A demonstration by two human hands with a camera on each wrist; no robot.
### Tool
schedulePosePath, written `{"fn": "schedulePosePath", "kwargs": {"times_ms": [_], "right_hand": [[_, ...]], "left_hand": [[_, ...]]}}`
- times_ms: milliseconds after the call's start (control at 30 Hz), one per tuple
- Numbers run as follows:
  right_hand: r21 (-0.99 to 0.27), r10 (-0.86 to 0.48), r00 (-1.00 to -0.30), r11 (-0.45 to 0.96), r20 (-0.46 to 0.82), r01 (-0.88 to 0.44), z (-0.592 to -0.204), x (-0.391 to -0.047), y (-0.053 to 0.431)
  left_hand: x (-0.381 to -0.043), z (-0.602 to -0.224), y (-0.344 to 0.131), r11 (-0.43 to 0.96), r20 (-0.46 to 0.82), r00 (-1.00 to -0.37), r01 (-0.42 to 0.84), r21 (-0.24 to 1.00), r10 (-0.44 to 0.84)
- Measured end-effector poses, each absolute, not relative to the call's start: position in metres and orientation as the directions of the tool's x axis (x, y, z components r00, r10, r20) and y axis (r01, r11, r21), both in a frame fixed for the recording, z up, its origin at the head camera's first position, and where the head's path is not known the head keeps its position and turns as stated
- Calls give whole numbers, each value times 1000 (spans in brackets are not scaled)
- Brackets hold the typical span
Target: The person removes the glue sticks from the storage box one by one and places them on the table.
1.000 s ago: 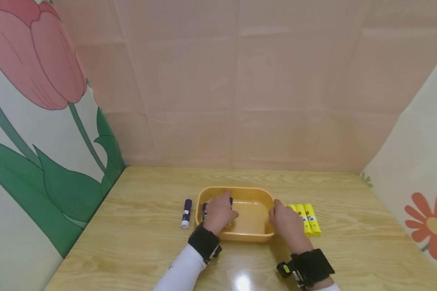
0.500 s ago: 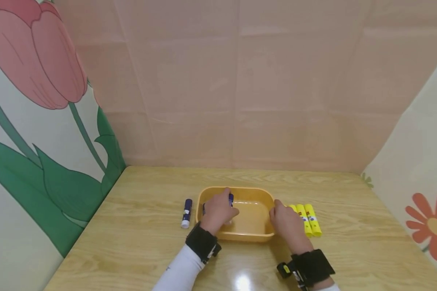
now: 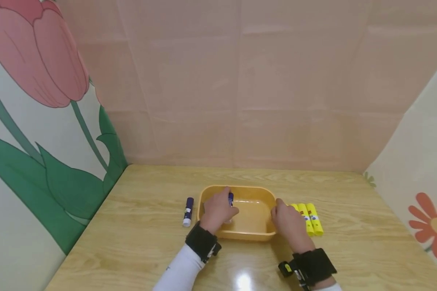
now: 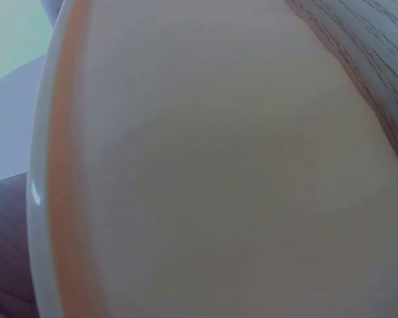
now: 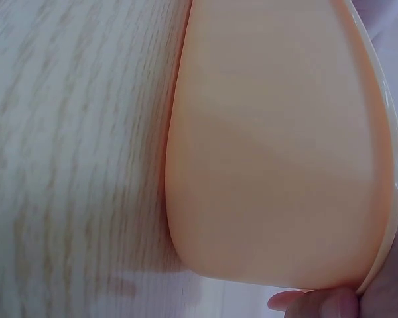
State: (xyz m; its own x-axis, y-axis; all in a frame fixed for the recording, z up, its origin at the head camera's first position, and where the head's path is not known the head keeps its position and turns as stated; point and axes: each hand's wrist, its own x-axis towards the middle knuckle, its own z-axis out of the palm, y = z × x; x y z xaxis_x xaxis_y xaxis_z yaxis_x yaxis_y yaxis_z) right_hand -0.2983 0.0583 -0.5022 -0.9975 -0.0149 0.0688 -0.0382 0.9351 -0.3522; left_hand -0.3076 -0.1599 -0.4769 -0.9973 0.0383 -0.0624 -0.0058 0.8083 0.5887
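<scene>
A shallow orange-yellow plastic tray (image 3: 253,235) stands on the table in the head view. My left hand (image 3: 217,210) reaches into its left part, thumb and fingers on either side of a dark blue glue stick (image 3: 231,199) with a white end. The palm side is hidden there. My right hand (image 3: 288,222) pinches the tray's right rim; its fingertips (image 5: 338,303) show at the rim in the right wrist view. The left wrist view is mostly filled by the tray's outer wall (image 4: 232,165), with part of my left hand (image 4: 6,245) beyond the rim.
Another dark blue glue stick (image 3: 188,212) lies on the wooden table (image 3: 145,242) left of the tray. Several yellow glue sticks (image 3: 314,220) lie side by side just right of the tray, partly behind my right hand. A pink-brown backdrop (image 3: 236,101) rises behind the table.
My left hand has shifted slightly, and more of the blue glue stick shows beside its fingers. A blue end visible left of that hand is now hidden. The right hand keeps its hold.
</scene>
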Motion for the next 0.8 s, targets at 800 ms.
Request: {"fn": "schedulePosePath", "kwargs": {"times_ms": [800], "right_hand": [[-363,-25,-999,931,47,-40,-502,-298,58]], "left_hand": [[-299,-466,-175,757,10,-1000,22,653,21]]}}
